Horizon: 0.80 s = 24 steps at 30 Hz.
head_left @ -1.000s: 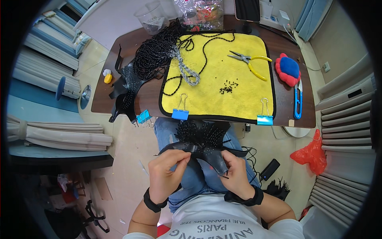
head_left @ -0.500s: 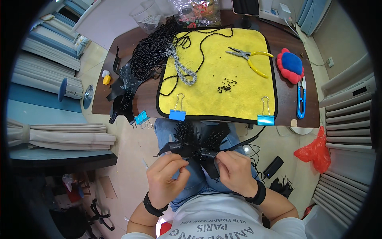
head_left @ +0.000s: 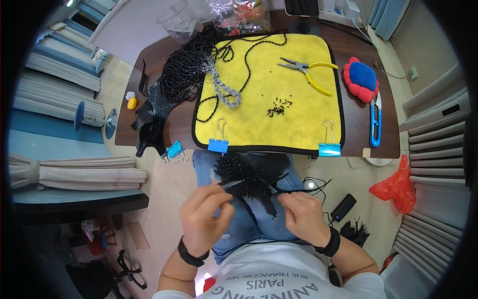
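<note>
Black piece sits over the lap, between the hands and the table edge, its upper side bristling with black strands. Right hand: grip narrow, thumb and finger on the piece's right edge. Left hand: fingertips drawn together just below its left edge; too dark and small there to tell if a thread is pinched.

Risks: piece is soft and looks unsupported apart from the fingers and jeans, so if the right grip slips it could slide off the lap. Dense strands could snag on a fingertip or tangle if pulled unevenly. Pulling hard from the left could pucker the thin edge.

On the table: loose beads lie on the yellow mat; a knock to the table could scatter them, though two clips at the front edge should keep the mat put. Second piece overhangs the front-left edge beside a teal clip; a brushing forearm could drag it down.
</note>
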Each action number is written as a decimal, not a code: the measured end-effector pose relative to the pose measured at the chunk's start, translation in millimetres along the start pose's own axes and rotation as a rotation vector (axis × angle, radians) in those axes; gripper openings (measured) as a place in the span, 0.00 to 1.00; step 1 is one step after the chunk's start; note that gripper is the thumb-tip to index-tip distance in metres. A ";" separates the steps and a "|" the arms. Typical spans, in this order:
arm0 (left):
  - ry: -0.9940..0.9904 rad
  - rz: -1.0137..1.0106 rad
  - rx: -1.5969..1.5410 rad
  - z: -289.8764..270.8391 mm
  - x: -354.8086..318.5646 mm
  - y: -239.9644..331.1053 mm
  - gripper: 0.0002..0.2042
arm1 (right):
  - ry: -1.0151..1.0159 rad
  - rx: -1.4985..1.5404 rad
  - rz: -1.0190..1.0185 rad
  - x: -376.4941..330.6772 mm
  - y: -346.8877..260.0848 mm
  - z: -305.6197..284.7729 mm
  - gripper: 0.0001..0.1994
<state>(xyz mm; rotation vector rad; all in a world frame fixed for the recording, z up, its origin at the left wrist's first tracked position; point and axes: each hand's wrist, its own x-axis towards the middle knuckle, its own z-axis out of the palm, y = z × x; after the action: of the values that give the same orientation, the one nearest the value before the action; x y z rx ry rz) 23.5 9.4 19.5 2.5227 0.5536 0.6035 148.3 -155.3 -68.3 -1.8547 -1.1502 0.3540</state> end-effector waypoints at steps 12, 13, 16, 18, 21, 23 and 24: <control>-0.001 0.630 0.289 52.1 -31.1 -43.6 0.15 | 0.005 0.072 0.019 -0.8 -4.1 1.3 0.07; 0.002 0.632 0.287 55.6 -28.7 -46.3 0.15 | 0.001 0.066 0.013 -0.8 -3.9 1.4 0.07; 0.017 0.630 0.259 62.6 -24.2 -53.2 0.17 | -0.008 0.042 -0.007 1.1 -5.0 0.2 0.08; 0.018 0.603 0.226 61.7 -23.6 -54.5 0.15 | -0.018 0.029 -0.009 0.0 -5.1 -1.3 0.08; 0.020 0.550 0.169 61.4 -24.4 -56.0 0.11 | -0.059 -0.013 -0.015 -0.2 -5.3 -2.6 0.09; 0.017 0.556 0.155 62.5 -24.0 -58.4 0.11 | -0.062 -0.021 -0.019 -0.9 -4.0 -2.4 0.09; 0.017 0.560 0.149 62.2 -23.2 -58.6 0.11 | -0.063 -0.030 -0.023 -1.7 -3.2 -2.5 0.09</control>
<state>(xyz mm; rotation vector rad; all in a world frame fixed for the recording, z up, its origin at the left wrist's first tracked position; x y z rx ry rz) 20.2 22.9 -68.0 2.8237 -0.1253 0.8015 147.2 -157.6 -64.6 -1.8663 -1.2247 0.3871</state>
